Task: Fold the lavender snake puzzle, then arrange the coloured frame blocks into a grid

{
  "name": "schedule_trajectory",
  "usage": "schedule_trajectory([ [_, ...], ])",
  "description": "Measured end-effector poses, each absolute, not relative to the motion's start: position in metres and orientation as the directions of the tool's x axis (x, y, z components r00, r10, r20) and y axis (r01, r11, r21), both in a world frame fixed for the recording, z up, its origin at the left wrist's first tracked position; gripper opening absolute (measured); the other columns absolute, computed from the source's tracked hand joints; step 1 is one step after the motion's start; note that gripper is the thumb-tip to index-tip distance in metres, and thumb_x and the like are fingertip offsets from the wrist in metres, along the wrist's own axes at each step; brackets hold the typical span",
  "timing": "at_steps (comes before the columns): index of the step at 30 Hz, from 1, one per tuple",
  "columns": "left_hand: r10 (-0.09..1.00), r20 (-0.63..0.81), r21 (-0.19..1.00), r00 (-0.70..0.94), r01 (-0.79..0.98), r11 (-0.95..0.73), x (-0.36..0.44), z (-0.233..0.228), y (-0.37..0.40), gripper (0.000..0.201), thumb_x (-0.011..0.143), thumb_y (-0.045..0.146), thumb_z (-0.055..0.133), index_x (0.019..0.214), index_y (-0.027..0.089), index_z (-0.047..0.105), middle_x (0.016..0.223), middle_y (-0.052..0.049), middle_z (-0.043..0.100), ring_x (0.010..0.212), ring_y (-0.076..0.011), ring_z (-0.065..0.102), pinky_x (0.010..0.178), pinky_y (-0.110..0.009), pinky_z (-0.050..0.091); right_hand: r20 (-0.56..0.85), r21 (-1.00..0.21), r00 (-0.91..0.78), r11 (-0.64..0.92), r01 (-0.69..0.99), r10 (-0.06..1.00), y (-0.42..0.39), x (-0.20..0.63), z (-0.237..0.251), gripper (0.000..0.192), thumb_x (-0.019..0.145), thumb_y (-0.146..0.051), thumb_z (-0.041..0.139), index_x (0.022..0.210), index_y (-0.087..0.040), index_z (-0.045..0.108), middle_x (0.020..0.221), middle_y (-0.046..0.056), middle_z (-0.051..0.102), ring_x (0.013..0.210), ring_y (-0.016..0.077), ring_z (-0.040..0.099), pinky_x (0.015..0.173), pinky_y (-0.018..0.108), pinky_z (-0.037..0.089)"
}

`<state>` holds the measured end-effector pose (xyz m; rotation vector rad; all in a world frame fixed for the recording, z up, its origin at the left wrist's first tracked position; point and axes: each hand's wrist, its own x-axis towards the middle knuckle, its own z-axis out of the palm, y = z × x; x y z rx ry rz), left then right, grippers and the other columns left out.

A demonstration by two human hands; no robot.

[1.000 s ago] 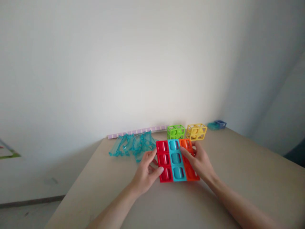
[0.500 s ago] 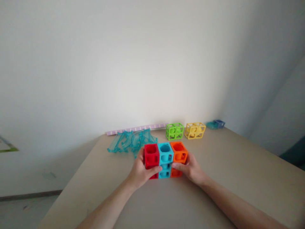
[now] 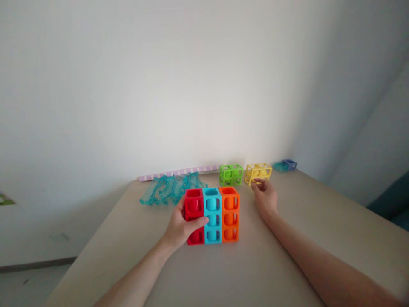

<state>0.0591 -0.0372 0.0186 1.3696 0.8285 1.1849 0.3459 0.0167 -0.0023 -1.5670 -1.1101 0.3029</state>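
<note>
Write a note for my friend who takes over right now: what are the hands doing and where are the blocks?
Left hand: gripping the red column of the upright block wall.
Right hand: fingertips at the yellow cube frame, apart from the wall; whether it grips the frame cannot be told.
Things: red, blue and orange columns stand side by side on the table. The green cube frame and clear teal pieces lie behind.
Done: wall stands upright.
Left: yellow and green frames unattached.

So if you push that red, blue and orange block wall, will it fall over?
Probably, if pushed from the front: the block wall stands tall and thin. The left hand grips its red side. The hollow blocks look light, so it may slide easily.
</note>
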Motion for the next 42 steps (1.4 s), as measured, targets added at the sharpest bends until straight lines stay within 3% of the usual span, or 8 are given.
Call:
schedule_trajectory([
  [3, 0.940, 0.196, 0.976, 0.281, -0.147, -0.160, 0.060, 0.019, -0.038, 0.050, 0.061, 0.028, 0.083, 0.104, 0.017, 0.061, 0.091, -0.004, 0.071, 0.081, -0.0203, 0.066, 0.075, -0.034, 0.055, 0.395, -0.831, 0.603, -0.011, 0.557, 0.693, 0.034, 0.360, -0.002, 0.062, 0.075, -0.057, 0.050, 0.115, -0.011, 0.060, 0.083, 0.011, 0.067, 0.074, 0.0252, 0.061, 0.073, 0.037, 0.044],
  [10, 0.930, 0.192, 0.977, 0.313, -0.152, -0.151, 0.059, 0.013, -0.036, 0.047, 0.063, 0.028, 0.082, 0.103, 0.017, 0.062, 0.093, -0.004, 0.071, 0.083, -0.0202, 0.066, 0.076, -0.035, 0.054, 0.448, -0.756, 0.594, -0.072, 0.651, 0.669, 0.060, 0.361, -0.001, 0.049, 0.080, -0.044, 0.048, 0.114, -0.014, 0.066, 0.082, 0.010, 0.070, 0.077, 0.0249, 0.063, 0.075, 0.036, 0.043],
  [23, 0.936, 0.173, 0.979, 0.306, -0.161, -0.129, 0.060, 0.017, -0.038, 0.048, 0.061, 0.028, 0.083, 0.103, 0.016, 0.063, 0.095, -0.006, 0.072, 0.084, -0.0218, 0.067, 0.077, -0.037, 0.055, 0.492, -0.714, 0.407, 0.089, 0.694, 0.770, 0.078, 0.360, -0.008, 0.039, 0.076, -0.033, 0.050, 0.105, -0.012, 0.064, 0.079, 0.007, 0.069, 0.067, 0.0179, 0.060, 0.065, 0.028, 0.045],
  [32, 0.934, 0.183, 0.978, 0.306, -0.156, -0.140, 0.059, 0.016, -0.037, 0.047, 0.062, 0.027, 0.083, 0.103, 0.016, 0.061, 0.091, -0.004, 0.071, 0.080, -0.0197, 0.066, 0.074, -0.034, 0.055, 0.494, -0.694, 0.361, 0.110, 0.711, 0.791, 0.076, 0.357, -0.006, 0.039, 0.077, -0.046, 0.056, 0.096, -0.014, 0.066, 0.067, 0.004, 0.066, 0.061, 0.0175, 0.058, 0.062, 0.028, 0.042],
  [42, 0.945, 0.094, 0.910, 0.314, -0.412, 0.046, 0.067, 0.026, -0.048, 0.085, 0.062, 0.022, 0.081, 0.136, 0.028, 0.038, 0.106, -0.005, 0.069, 0.091, -0.0246, 0.067, 0.080, -0.041, 0.055, 0.498, -0.688, 0.422, 0.048, 0.725, 0.758, 0.067, 0.359, -0.011, 0.036, 0.080, -0.047, 0.051, 0.091, -0.015, 0.065, 0.064, 0.004, 0.064, 0.060, 0.0184, 0.059, 0.057, 0.027, 0.037],
])
